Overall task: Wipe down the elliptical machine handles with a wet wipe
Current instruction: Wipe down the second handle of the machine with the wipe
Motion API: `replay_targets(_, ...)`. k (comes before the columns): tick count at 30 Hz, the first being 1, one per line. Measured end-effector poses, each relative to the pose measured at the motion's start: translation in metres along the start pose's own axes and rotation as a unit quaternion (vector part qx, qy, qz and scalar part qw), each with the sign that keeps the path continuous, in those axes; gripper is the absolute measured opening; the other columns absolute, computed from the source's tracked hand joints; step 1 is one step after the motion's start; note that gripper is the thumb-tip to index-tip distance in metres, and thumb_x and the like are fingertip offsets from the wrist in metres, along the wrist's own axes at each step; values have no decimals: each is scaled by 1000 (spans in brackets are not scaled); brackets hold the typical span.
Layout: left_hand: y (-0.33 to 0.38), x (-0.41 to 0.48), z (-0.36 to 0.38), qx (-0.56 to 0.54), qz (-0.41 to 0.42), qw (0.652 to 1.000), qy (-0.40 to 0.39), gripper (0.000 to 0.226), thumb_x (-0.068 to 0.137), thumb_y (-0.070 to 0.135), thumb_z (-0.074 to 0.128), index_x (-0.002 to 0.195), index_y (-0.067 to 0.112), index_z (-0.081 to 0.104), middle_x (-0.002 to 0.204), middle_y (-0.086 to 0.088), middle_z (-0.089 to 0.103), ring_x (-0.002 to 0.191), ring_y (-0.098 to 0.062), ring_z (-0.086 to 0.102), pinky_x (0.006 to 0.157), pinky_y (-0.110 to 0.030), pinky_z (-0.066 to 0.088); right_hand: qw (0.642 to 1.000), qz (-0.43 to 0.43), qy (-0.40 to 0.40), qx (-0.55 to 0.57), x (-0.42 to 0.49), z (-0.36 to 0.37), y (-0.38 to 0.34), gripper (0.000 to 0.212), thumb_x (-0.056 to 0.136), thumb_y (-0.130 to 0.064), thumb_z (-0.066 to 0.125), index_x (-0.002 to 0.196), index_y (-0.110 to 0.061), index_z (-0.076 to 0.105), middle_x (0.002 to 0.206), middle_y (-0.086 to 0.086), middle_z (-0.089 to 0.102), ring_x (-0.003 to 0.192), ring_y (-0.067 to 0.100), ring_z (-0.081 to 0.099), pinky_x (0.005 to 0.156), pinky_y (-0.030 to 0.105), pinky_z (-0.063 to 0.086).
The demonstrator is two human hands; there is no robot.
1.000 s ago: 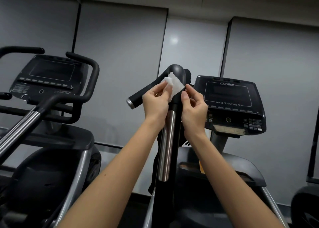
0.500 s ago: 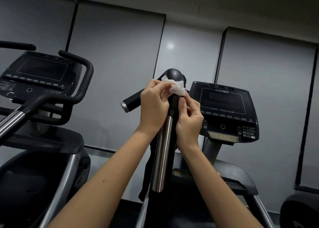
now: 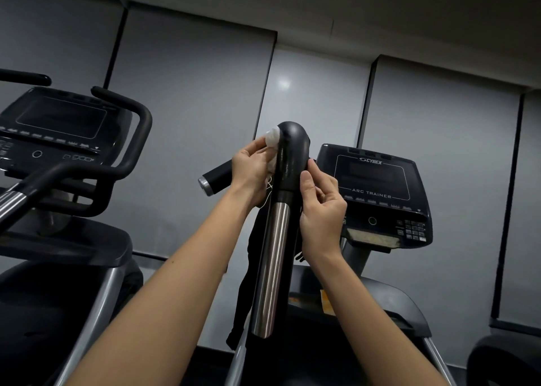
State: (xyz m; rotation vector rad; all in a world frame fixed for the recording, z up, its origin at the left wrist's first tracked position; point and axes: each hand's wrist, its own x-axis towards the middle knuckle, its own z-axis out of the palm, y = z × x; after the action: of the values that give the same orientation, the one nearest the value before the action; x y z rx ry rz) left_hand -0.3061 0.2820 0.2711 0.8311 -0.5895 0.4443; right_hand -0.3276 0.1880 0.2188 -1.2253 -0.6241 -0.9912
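Note:
The black elliptical handle (image 3: 292, 154) curves over at its top and stands on a silver steel tube (image 3: 273, 265) in the middle of the view. A short black side grip (image 3: 216, 178) with a silver end cap sticks out to its left. My left hand (image 3: 251, 172) holds a crumpled white wet wipe (image 3: 272, 142) pressed against the left side of the handle's bend. My right hand (image 3: 320, 207) is on the right side of the handle, its thumb and fingertips touching the black grip just above the steel tube.
The Cybex Arc Trainer console (image 3: 377, 192) sits right behind my right hand. A second machine with a console (image 3: 58, 122) and black curved handlebars (image 3: 128, 151) stands at the left. Grey wall panels (image 3: 187, 99) close off the back.
The wipe has slid from the front top of the handle round to its left side under my left hand. My right hand has shifted a little down the right side.

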Motion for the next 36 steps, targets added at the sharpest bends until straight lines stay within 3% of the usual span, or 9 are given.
replay_targets(4, -1, -15, -17, 109, 101, 989, -13, 13, 87, 2, 60, 84, 12, 68, 66, 9, 71, 63, -1, 65, 62, -16, 52, 1000, 5, 0, -5, -1, 1, -1, 32, 92, -16, 56, 123, -10, 58, 108, -5, 55, 101, 24, 62, 90, 35, 53)
replay_targets(12, -14, -67, -42, 286, 203, 936, -40, 23, 86, 3, 61, 82, 25, 67, 91, 1, 61, 80, -1, 63, 72, -15, 50, 1000, 8, 2, 5, -1, 0, -1, 31, 93, -14, 55, 123, -11, 58, 106, -6, 54, 97, 12, 58, 89, 24, 49)
replay_targets(15, -16, -64, -30, 343, 266, 900, -47, 13, 84, 6, 65, 90, 15, 71, 91, -3, 58, 82, -9, 63, 74, -20, 52, 1000, 1, 2, 2, 0, 0, 2, 29, 93, -11, 55, 120, -15, 59, 106, -6, 55, 94, 12, 59, 81, 19, 49)
replay_targets(19, -1, -36, 2, 408, 348, 844, -10, 12, 83, 1, 64, 91, 7, 72, 88, -3, 56, 69, 4, 54, 71, -2, 40, 1000, -6, -11, -1, 1, -2, 2, 23, 91, -20, 56, 111, -12, 65, 104, -7, 57, 96, 21, 62, 78, 25, 51)
replay_targets(24, 13, -7, 18, 450, 394, 801, -8, 13, 83, 0, 63, 93, 1, 71, 87, -8, 56, 71, -4, 52, 75, -3, 41, 1000, -8, -13, 2, 1, -3, 1, 30, 92, -14, 55, 122, -15, 58, 105, -5, 56, 88, 3, 59, 75, 12, 48)
replay_targets(28, 23, 14, 22, 435, 330, 836, 60, 16, 86, -1, 58, 96, 2, 70, 91, -13, 61, 74, -10, 57, 73, -7, 41, 1000, -2, -9, 4, 1, -2, 2, 28, 92, -15, 56, 119, -21, 58, 108, -2, 57, 96, 10, 59, 84, 20, 49)
replay_targets(30, 18, 25, 16, 396, 259, 875, 99, 15, 88, 6, 57, 97, 6, 70, 96, -13, 67, 87, -21, 62, 81, -24, 48, 1000, -1, -14, 8, 2, -3, 1, 29, 91, -15, 56, 119, -19, 59, 107, -3, 57, 95, 9, 60, 82, 19, 49)
replay_targets(33, 10, 29, 7, 271, 142, 946, 106, 12, 87, 3, 58, 86, 12, 66, 85, -7, 66, 79, -22, 63, 82, -37, 53, 1000, -7, -16, 9, 2, -3, 1, 30, 92, -13, 56, 122, -12, 59, 105, -4, 57, 87, 3, 60, 74, 11, 48)
replay_targets(36, 3, 17, -1, 121, 51, 990, 55, 19, 87, -5, 57, 77, 12, 58, 72, -4, 62, 58, -10, 62, 63, -24, 55, 1000, -6, -11, 14, 2, -3, 3, 31, 91, -14, 56, 122, -10, 59, 104, -6, 56, 84, 2, 60, 72, 11, 48)
